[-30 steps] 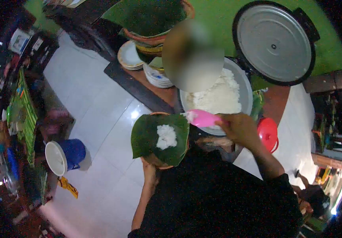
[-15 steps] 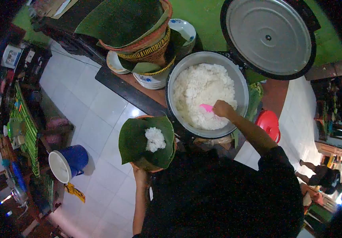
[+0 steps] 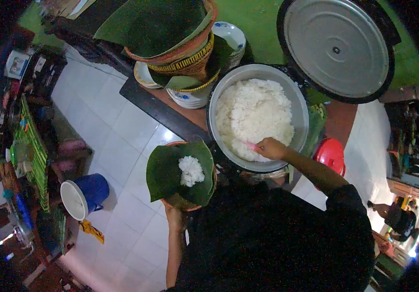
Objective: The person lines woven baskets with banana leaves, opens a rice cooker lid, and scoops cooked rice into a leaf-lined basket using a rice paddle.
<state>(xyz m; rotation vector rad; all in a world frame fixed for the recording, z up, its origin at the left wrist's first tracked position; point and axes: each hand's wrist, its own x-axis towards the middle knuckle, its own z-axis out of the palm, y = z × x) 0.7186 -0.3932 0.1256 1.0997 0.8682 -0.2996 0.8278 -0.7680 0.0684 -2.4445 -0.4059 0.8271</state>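
Note:
My right hand grips a pink rice paddle, its blade dug into the white rice near the front of the big round cooker pot. My left hand holds a woven basket from below, its fingers mostly hidden under it. A green banana leaf lines this basket, and a clump of rice sits on the leaf. The cooker's grey lid stands raised behind the pot.
Stacked leaf-lined baskets and white plates stand left of the cooker. A red lid is at its right. On the tiled floor stands a blue bucket. Another person is far off at the right.
My right hand has moved down and slightly left, pushing the paddle deeper into the rice so less pink shows. The left hand and its basket stay almost still. The view has shifted a little.

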